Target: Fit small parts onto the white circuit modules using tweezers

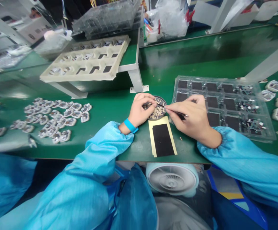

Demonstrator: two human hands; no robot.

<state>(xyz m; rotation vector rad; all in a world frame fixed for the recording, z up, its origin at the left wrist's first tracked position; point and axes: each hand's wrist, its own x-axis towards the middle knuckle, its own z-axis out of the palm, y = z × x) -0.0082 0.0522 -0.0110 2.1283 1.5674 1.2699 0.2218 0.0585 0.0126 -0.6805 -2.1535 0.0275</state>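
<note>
A small round dish (160, 112) filled with tiny pale and dark pieces sits in front of me on the green bench. My left hand (142, 108) is over its left side, thumb and fingertips pinched together; whatever they hold is too small to make out. With my right hand (191, 116) I grip dark, thin tweezers (182, 114), their tip pointing left over the dish beside my left fingertips. Just below the dish lies a black rectangular sheet (163, 140) on pale yellow backing paper (151, 135).
Right of the dish, a clear compartment tray (229, 103) holds black rectangles and small parts. Many small white-rimmed parts (57, 119) lie on the left. A cream tray (81, 68) rests on a raised shelf (132, 56). A fan (172, 179) stands below the bench edge.
</note>
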